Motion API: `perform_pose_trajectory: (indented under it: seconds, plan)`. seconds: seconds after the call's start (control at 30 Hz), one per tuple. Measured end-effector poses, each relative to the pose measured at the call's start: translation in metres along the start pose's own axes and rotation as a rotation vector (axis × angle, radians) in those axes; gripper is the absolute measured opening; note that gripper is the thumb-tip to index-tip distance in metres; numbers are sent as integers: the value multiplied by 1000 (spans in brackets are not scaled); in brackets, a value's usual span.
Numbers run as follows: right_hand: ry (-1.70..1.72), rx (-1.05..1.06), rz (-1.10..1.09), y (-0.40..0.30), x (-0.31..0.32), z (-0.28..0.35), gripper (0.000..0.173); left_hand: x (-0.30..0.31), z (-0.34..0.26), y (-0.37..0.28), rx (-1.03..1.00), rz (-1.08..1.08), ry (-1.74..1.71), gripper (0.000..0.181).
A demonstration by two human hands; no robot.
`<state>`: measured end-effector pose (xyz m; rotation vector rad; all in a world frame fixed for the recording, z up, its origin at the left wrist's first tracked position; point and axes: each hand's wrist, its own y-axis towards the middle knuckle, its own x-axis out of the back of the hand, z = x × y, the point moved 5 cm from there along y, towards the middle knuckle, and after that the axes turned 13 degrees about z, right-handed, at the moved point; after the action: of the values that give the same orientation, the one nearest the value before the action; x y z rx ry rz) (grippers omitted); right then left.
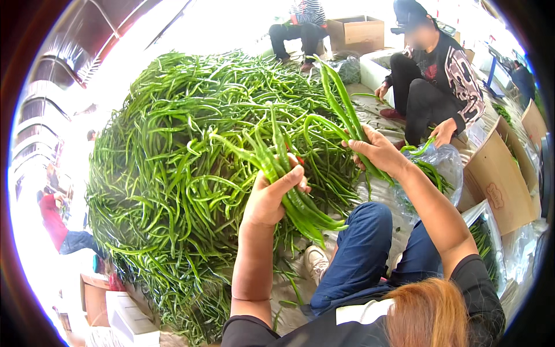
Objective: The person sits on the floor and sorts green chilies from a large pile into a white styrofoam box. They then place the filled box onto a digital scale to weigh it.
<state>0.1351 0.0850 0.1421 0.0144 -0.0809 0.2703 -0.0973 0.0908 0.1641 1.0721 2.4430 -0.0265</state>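
Note:
My left hand point(277, 191) is closed around a bunch of long green chili peppers point(303, 210), their ends sticking out above and below the fist. To its right, my right hand point(377, 149) grips a smaller bunch of long green peppers point(340, 95), raised above my knees; one curved pepper reaches left from it. Behind both hands rises a large heap of the same green peppers point(173, 156). A bit of red shows beside my left fingers; whether it is a pepper I cannot tell.
At the right, a co-worker point(429, 82) sits by a clear plastic bag point(446, 169) with peppers. Cardboard boxes point(498, 178) and another lined container of peppers point(483, 243) stand nearby. Another person point(299, 30) sits behind the heap, beside a cardboard box point(357, 34). White boxes point(130, 316) stand lower left.

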Motion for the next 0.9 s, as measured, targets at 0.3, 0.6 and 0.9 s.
perform_pose_trajectory:
  seconds: [0.3, 0.6, 0.9]
  plan:
    - [-437, 226, 154, -105, -17, -8, 30, -60, 35, 40, 7, 202, -264, 55]
    - [-606, -205, 262, -191, -11, 15, 29, -121, 84, 43, -75, 304, -320, 68]
    - [-440, -258, -102, -242, 36, 29, 38, -169, 93, 111, 26, 402, -490, 25]
